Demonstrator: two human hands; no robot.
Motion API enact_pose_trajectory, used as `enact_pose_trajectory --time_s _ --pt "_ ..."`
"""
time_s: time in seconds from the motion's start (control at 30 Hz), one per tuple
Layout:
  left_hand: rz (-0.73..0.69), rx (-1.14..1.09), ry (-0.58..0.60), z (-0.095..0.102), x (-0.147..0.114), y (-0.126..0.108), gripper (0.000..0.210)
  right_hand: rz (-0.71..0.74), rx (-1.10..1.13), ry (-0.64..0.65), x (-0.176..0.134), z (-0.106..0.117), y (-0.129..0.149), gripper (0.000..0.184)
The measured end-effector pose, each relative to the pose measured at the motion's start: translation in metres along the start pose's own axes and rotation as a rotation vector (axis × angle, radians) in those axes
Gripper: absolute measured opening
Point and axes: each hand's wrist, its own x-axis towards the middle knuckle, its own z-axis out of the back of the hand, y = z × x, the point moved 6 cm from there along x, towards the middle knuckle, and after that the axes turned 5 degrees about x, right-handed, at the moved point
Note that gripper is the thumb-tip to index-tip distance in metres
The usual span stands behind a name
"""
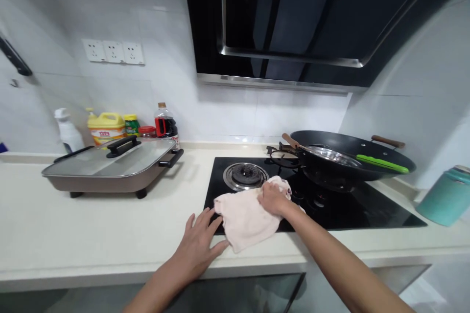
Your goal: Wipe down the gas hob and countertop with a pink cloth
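A pale pink cloth (pixel 246 220) lies spread over the front left of the black glass gas hob (pixel 367 208), one corner reaching onto the counter. My right hand (pixel 273 199) presses down on the cloth's bunched upper end, its fingers closed over the fabric. Beside the cloth's left edge, my left hand (pixel 201 243) rests with fingers spread, on the counter and the hob's front left corner. Just behind the cloth is the left burner (pixel 246 175), its pan support off. A black pan support (pixel 284 158) sits at the back of the hob.
A large black wok (pixel 385 151) with a steel utensil and a green-handled tool stands on the right burner. To the left is a lidded electric pan (pixel 110 183), with bottles (pixel 106 128) behind it. A teal container (pixel 445 195) stands far right. The range hood (pixel 286 19) overhangs the hob.
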Motion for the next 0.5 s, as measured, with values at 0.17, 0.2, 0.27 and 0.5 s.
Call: enact_pose_trajectory --time_s 0.17,0.2,0.27,0.5 --pt "0.175 0.042 -0.112 0.009 -0.020 0.041 0.045 -0.236 -0.044 -0.059 0.054 0.019 -0.017 0.061" --pt "0.214 0.044 -0.129 0.012 -0.022 0.046 0.045 -0.252 -0.046 -0.074 0.061 0.022 -0.018 0.059" --pt "0.273 0.019 -0.131 0.015 -0.025 0.052 0.047 -0.245 -0.047 -0.108 0.067 0.024 -0.021 0.051" --pt "0.321 -0.101 -0.135 0.014 -0.032 0.045 0.055 -0.041 -0.056 -0.120 0.034 -0.002 -0.013 0.069"
